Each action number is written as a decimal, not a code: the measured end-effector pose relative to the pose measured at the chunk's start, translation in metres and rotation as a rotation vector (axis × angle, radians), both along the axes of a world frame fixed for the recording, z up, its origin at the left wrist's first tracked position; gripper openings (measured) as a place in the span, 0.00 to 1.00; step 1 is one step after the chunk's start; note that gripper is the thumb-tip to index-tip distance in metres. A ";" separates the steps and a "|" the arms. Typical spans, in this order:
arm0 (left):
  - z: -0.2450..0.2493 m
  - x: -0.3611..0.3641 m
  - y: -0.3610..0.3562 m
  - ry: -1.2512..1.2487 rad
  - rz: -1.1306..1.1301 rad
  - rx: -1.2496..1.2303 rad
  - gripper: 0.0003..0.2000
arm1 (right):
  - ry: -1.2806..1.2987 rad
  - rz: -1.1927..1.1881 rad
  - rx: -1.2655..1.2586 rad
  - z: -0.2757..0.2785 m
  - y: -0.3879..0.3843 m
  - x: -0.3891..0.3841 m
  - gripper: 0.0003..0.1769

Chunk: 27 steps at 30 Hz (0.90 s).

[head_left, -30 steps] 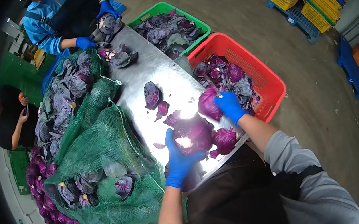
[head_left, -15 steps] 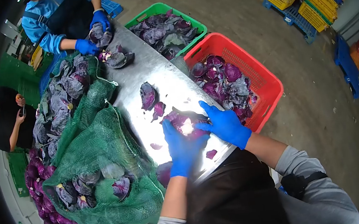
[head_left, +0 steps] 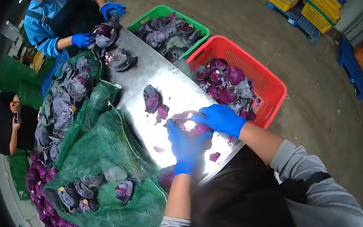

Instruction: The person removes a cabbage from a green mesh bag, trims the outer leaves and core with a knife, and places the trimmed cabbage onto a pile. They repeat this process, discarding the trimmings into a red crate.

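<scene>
A red cabbage [head_left: 190, 125] with its pale cut stem facing up rests over the near end of the metal table [head_left: 165, 77]. My left hand [head_left: 186, 147], in a blue glove, is closed around its near left side. From the right, my blue-gloved right hand [head_left: 224, 119] grips its upper right side, the fingers near the stem. Beyond the cabbage lie a loose purple leaf [head_left: 151, 98] and a smaller leaf piece [head_left: 162, 112]. A purple scrap [head_left: 214, 157] sits near the table's front edge. Another cabbage [head_left: 166, 177] shows partly beside my left forearm.
Right of the table, a red crate [head_left: 274, 97] holds cabbages and leaves; a green crate [head_left: 203, 42] of leaves stands beyond. Green netting [head_left: 103, 136] with cabbages lies at left. Across the table, a co-worker's gloved hand [head_left: 83, 40] touches a cabbage [head_left: 104, 35].
My right hand has shifted slightly left over the cabbage, and a leaf sticking up at its far side no longer shows. The co-worker's other hand has lifted off their cabbage.
</scene>
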<state>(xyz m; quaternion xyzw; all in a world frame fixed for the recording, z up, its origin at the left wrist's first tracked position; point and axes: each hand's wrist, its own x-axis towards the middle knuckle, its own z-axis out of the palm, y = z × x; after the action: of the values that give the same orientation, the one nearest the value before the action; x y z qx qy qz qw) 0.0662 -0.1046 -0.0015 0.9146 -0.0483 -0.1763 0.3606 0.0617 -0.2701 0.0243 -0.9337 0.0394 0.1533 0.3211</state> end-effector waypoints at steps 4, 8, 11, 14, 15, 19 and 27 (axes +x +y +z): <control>0.002 -0.008 -0.001 -0.121 -0.050 -0.027 0.62 | 0.074 0.122 0.408 -0.020 -0.030 0.003 0.23; -0.001 -0.008 0.004 -0.154 -0.044 -0.100 0.61 | -0.173 -0.172 0.367 -0.056 -0.014 -0.005 0.23; 0.000 -0.030 0.010 -0.214 -0.051 -0.058 0.61 | 0.016 -0.610 0.634 -0.049 -0.020 -0.008 0.30; -0.008 -0.034 0.022 -0.255 -0.075 -0.112 0.60 | -0.303 -0.292 0.045 -0.076 -0.011 -0.024 0.33; -0.012 -0.033 0.029 -0.275 -0.104 -0.161 0.60 | -0.298 -0.288 0.049 -0.082 -0.018 -0.028 0.33; -0.006 -0.014 0.042 -0.236 -0.236 -0.293 0.62 | 0.240 -0.422 0.284 -0.098 -0.062 -0.018 0.38; -0.026 -0.036 0.009 -0.311 0.170 -0.127 0.51 | -0.335 -0.023 0.166 -0.015 0.001 -0.016 0.46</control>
<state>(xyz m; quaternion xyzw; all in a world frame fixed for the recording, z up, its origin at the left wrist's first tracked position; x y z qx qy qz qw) 0.0305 -0.0954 -0.0273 0.9070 -0.0373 0.0017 0.4194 0.0462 -0.2692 0.0095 -0.9161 -0.0168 -0.0050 0.4007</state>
